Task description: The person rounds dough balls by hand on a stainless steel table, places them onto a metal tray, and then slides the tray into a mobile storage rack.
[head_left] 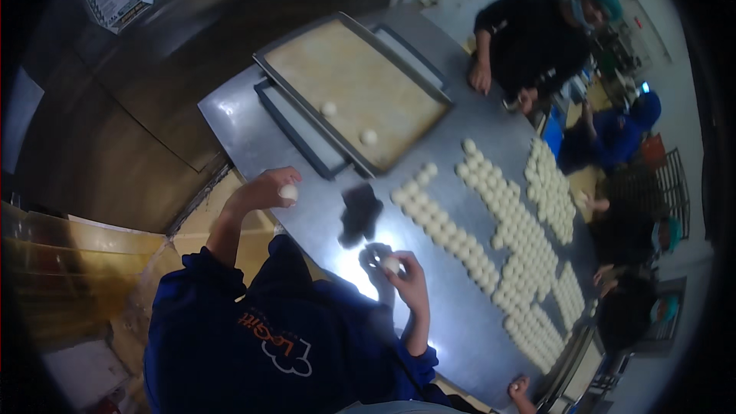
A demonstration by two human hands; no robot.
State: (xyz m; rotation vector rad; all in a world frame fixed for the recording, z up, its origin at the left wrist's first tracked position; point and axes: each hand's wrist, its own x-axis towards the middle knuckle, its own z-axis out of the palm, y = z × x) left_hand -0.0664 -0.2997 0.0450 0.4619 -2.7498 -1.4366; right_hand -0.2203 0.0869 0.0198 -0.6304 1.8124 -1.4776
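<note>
My left hand (270, 186), over the table's left edge, is closed on a small white dough ball (288, 192). Lower and further right, my right hand (411, 280) pinches another dough ball (391, 264) between thumb and fingers above the metal table (460, 345). Ahead of both hands lies a large baking tray (300, 96) with a pale lining. Two dough balls (328, 109) rest on it near its closest side. Rows of several more dough balls (448, 234) cover the table to the right of my right hand.
Beneath the tray sit dark frames or trays (295, 134). A dark patch (360, 215), perhaps a shadow, marks the tabletop between my hands. A person in black (529, 38) stands across the table; other people work along the right side. Another person's hand (520, 388) shows at the lower right.
</note>
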